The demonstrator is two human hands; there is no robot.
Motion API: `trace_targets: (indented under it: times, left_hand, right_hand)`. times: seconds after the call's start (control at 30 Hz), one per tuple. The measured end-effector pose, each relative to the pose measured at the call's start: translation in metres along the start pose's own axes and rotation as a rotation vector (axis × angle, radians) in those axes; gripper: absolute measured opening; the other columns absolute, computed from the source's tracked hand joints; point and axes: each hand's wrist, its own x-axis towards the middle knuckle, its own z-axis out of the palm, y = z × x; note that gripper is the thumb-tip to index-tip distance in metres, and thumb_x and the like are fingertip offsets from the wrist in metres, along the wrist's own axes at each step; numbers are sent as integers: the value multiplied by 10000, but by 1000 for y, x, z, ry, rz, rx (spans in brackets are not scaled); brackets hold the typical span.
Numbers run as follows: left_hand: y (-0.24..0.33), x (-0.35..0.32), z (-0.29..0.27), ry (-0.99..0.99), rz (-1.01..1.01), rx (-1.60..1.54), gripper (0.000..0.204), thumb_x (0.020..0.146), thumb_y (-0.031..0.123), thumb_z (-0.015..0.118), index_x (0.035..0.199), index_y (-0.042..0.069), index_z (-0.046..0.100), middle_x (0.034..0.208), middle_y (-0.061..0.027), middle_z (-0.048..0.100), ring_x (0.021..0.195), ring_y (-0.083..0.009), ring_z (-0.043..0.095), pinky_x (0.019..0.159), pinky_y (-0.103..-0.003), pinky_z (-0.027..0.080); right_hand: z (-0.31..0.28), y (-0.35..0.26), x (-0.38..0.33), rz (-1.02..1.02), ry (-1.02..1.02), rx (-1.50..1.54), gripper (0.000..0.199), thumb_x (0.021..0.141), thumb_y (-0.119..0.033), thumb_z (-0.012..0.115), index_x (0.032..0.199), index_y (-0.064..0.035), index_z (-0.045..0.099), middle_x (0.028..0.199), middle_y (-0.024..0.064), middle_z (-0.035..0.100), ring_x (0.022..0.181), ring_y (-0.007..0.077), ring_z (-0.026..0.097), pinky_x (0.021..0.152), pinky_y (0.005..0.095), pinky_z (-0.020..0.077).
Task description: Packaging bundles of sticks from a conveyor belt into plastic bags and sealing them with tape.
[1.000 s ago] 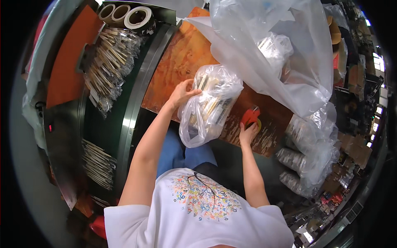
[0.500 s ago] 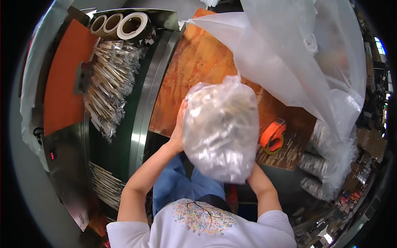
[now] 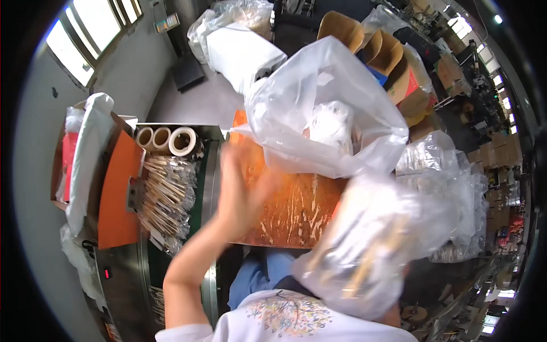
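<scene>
A filled clear plastic bag (image 3: 364, 245) of pale wooden sticks, blurred by motion, hangs at the right in front of my body. Behind it my right hand is hidden and bears the bag; only a sliver of the forearm shows below. My left hand (image 3: 242, 185) is lifted over the left edge of the orange-brown wooden board (image 3: 290, 219), empty, fingers spread and smeared. Just beyond the board, a large translucent plastic bag (image 3: 285, 119) gapes open with a white wrapped bundle (image 3: 330, 125) inside.
To the left, wrapped wooden sticks (image 3: 168, 196) lie heaped on a green conveyor, with several tape rolls (image 3: 182, 141) behind. Clear packed bags (image 3: 433, 157) are stacked at the right. Cardboard boxes (image 3: 410, 82) stand at the far right, a white sack (image 3: 239, 54) at the back.
The filled bag has swung from the middle to the right and nearer my body. My left hand has let go of it and risen. The view has tilted up, showing more of the room.
</scene>
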Motion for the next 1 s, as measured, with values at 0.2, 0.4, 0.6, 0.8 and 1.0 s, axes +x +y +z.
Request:
trace_targets:
  times: [0.2,0.4,0.6,0.8,1.0]
  left_hand:
    - [-17,184,-28,-194,-699,148,759,693,465,712,1113,-120,471,1007,-136,558,861,-229,560,735,-342,482]
    - [-26,184,-17,0,-198,368,287,819,253,634,1012,41,640,905,-17,554,798,-85,541,688,-219,430]
    - [2,168,-2,32,33,-53,226,869,155,560,1011,-5,631,818,35,485,751,-53,442,667,-198,358]
    - [-18,154,-85,373,-206,-227,275,864,208,570,1047,6,603,913,-38,599,805,-121,592,683,-276,512]
    - [-7,183,-63,156,-62,-363,241,846,172,582,1041,37,620,928,-26,628,788,-98,586,593,-239,488]
  right_hand:
    - [-50,-70,248,80,-120,147,666,636,-348,758,1105,58,515,1043,132,591,953,262,578,846,349,449]
    - [145,-107,530,240,-227,282,649,639,-358,749,1082,65,535,1015,131,610,935,263,592,832,352,459]
    - [228,-93,527,158,-54,-385,627,626,-408,730,1018,60,587,967,172,633,926,304,606,803,367,469]
    - [256,-99,499,144,36,-858,658,552,-422,759,971,60,599,975,263,601,952,376,578,812,389,455]
    - [212,-100,504,234,197,-1040,575,600,-386,709,926,76,607,858,250,628,863,348,622,751,399,480]
